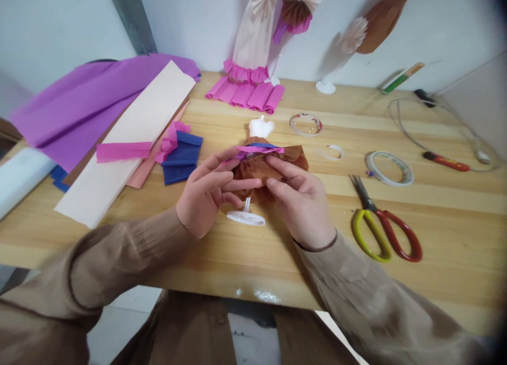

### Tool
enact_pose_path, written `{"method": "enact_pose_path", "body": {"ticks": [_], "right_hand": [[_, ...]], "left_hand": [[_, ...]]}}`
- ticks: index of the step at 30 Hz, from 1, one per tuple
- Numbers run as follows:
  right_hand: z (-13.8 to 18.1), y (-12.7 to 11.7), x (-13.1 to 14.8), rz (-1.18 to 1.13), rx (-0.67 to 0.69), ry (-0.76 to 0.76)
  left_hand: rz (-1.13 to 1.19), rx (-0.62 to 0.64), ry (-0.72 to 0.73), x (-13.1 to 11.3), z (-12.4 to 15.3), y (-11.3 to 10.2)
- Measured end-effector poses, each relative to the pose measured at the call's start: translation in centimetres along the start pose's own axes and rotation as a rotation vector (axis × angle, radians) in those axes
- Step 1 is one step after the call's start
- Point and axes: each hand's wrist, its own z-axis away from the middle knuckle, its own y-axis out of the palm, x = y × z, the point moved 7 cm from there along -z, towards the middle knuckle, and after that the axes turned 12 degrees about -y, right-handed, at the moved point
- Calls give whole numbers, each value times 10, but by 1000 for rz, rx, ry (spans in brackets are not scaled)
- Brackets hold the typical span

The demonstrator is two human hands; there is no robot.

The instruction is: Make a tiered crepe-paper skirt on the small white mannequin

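Observation:
A small white mannequin torso (260,127) on a round white base (245,217) stands upright in front of me, dressed in a brown crepe-paper skirt (253,168). Across the skirt's waist runs a magenta paper strip (259,150), with a blue edge showing behind it. My left hand (209,190) holds the skirt's left side, its fingers reaching across the front. On the other side, my right hand (301,198) pinches the brown paper between thumb and fingers. Part of the skirt and the stand's pole are hidden by my fingers.
Scissors (372,214) and tape rolls (390,168) lie to the right, near a red-handled corded tool (446,161). At left are purple paper (99,101), cream paper (127,153) and blue paper (182,159). Paper-dressed stands (251,43) line the wall.

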Motion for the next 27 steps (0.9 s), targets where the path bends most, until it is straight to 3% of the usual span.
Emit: {"method": "enact_pose_path", "body": {"ticks": [7, 17, 27], "right_hand": [[1, 1, 0, 51, 15, -36], [0, 2, 1, 13, 0, -2], [-1, -1, 0, 41, -18, -2]], "left_hand": [[-180, -62, 68, -1, 7, 4], [-14, -44, -19, 1, -2, -8], [-43, 37, -16, 5, 0, -9]]}}
